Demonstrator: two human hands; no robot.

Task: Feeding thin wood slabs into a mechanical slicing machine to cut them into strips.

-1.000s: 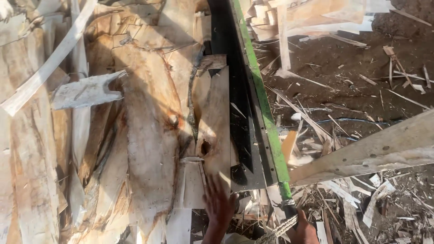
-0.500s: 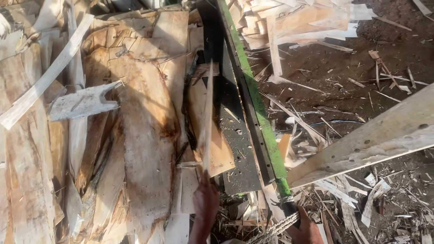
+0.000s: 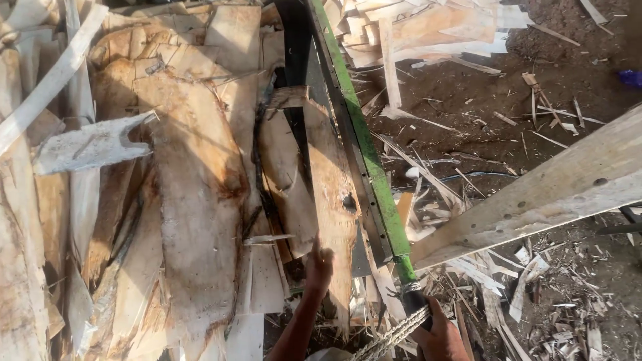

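My left hand grips the near end of a thin strip of wood veneer with a knot hole, which lies along the dark bed of a cutter. My right hand is closed around the rope-wrapped end of the long green lever bar that runs from the lower middle to the top of the view. The veneer strip sits just left of that green bar.
Wide sheets of pale veneer are piled on the left. A light wooden beam crosses at the right. Offcuts and splinters litter the dark earth floor; a stack of cut strips lies at the top.
The veneer strip has turned from standing on its edge to lying flatter against the cutter bed. My left hand stayed on its near end; my right hand kept hold of the green bar.
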